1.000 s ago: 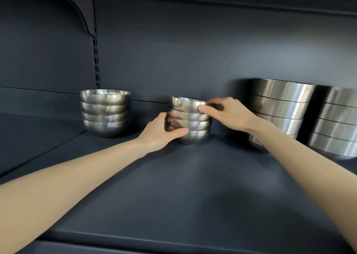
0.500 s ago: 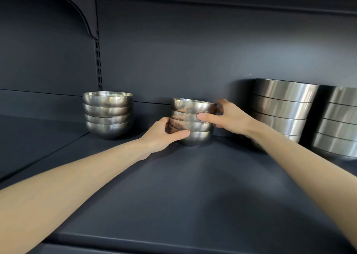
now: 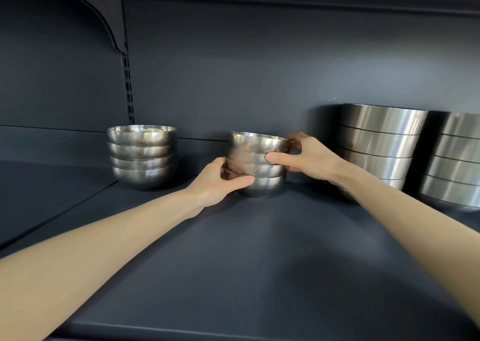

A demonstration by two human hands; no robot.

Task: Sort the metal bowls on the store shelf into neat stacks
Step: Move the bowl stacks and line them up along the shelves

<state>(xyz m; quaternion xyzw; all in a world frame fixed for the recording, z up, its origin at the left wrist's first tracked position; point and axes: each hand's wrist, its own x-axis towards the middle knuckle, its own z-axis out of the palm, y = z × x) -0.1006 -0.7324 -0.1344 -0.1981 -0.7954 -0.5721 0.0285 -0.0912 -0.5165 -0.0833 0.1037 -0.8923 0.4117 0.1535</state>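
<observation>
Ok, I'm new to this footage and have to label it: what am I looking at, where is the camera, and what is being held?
There is no machine here: these are a person's two bare hands. The single picture comes from a camera worn on the person's head, looking forward and down, so both arms reach in from the bottom edge. On the dark shelf stand four stacks of metal bowls: a left stack, a middle stack, a big stack and a far-right stack of larger bowls. The left hand grips the middle stack low on its left side. The right hand grips it higher, on its right side. Its top bowl looks slightly tilted.
</observation>
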